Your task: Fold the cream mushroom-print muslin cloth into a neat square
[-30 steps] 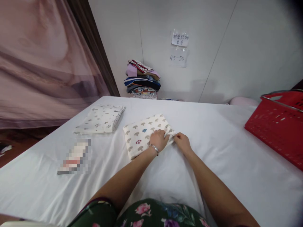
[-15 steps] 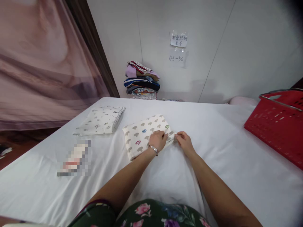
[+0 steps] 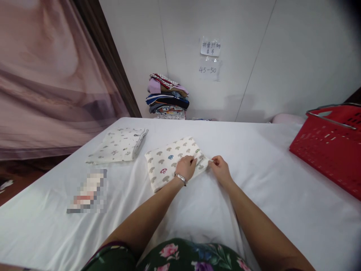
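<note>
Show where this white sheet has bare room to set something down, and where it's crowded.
Widest: the sheet between the right hand and the red basket. A smaller patch lies beyond the mushroom cloth, toward the sheet's far edge. Crowded: around that cloth, with the left hand on it, and at left, where another folded cloth and a blurred item lie.

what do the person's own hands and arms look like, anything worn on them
The left hand wears a shiny silver-coloured bracelet at the wrist; a dark green fabric sleeve with a maroon edge covers part of that arm. The right hand shows no glove or bracelet.
</note>
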Available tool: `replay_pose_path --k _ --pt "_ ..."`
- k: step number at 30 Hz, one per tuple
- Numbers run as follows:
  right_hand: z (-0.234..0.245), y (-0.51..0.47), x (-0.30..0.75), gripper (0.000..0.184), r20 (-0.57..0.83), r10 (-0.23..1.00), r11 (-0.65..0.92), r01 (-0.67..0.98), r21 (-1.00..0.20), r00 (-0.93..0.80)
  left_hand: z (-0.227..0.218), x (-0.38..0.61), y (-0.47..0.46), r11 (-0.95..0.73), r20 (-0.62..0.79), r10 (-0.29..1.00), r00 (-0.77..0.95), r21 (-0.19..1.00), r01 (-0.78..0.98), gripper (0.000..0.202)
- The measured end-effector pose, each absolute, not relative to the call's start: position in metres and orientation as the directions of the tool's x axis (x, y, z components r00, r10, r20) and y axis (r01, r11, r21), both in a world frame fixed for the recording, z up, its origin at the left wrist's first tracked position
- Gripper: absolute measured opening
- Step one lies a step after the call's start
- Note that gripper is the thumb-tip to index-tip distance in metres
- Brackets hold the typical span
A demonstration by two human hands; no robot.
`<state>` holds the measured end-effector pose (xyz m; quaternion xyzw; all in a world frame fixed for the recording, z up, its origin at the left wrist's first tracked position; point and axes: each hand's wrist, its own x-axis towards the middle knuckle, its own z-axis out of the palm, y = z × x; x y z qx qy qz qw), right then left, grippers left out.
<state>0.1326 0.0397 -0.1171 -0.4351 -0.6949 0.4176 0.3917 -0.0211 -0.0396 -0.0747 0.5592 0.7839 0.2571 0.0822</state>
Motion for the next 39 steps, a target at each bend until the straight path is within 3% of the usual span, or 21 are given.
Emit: replay_pose_path --k 2,5,18,27,39 --pt "-0.114 0.037 0.134 0.023 0.224 0.918 0.316 0.263 -0.911 -0.327 -0.075 -0.021 -0.039 0.249 0.157 0.915 -0.371 0.503 0.827 0.026" --pt "-0.112 0.035 0.135 0.025 0.184 0.884 0.313 0.253 -0.915 -0.430 -0.074 -0.020 -0.040 0.246 0.167 0.912 -0.375 0.508 0.825 0.025" --pt "-0.111 0.037 0.128 0.022 -0.088 0.856 0.000 0.170 -0.985 -0.509 -0.074 -0.017 -0.048 0.154 0.206 0.941 -0.269 0.446 0.882 0.022" --pt "-0.105 0.051 0.142 0.020 -0.080 0.909 -0.005 0.182 -0.983 -0.409 -0.078 -0.015 -0.056 0.110 0.203 0.958 -0.201 0.386 0.916 0.022" --pt "-0.113 0.047 0.140 0.025 0.057 0.915 0.145 0.195 -0.970 -0.398 -0.083 -0.013 -0.066 0.017 0.265 0.959 -0.102 0.306 0.952 0.031"
